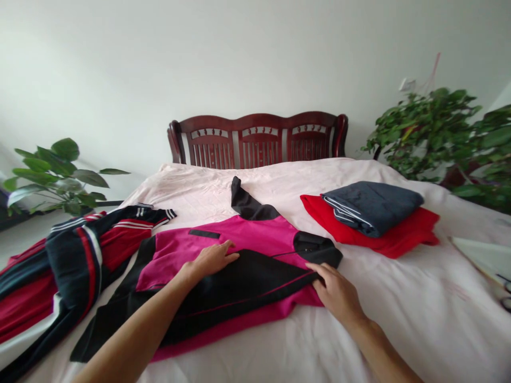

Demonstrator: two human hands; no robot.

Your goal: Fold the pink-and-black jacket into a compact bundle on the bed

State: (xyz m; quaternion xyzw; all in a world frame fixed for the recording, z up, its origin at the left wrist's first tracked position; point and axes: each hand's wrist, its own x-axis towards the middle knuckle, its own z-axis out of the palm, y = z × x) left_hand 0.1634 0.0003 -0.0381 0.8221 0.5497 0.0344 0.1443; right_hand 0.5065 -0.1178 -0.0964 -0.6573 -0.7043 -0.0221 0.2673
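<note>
A magenta and black jacket (263,234) lies spread out on the bed, with a black sleeve (239,287) folded across its body. My left hand (213,258) rests on the magenta cloth at the upper edge of that sleeve, thumb and fingers apart. At the sleeve's right end, near the black collar part (313,246), my right hand (335,287) pinches the cloth between thumb and fingers. The other black sleeve (253,205) stretches away toward the headboard.
Navy and red striped garments (80,255) lie loosely at left. On the right, a folded dark blue garment (375,205) tops a folded red cloth (395,234). Scissors (506,303) show at the right edge. Behind stand a wooden headboard (259,141) and leafy plants (431,133).
</note>
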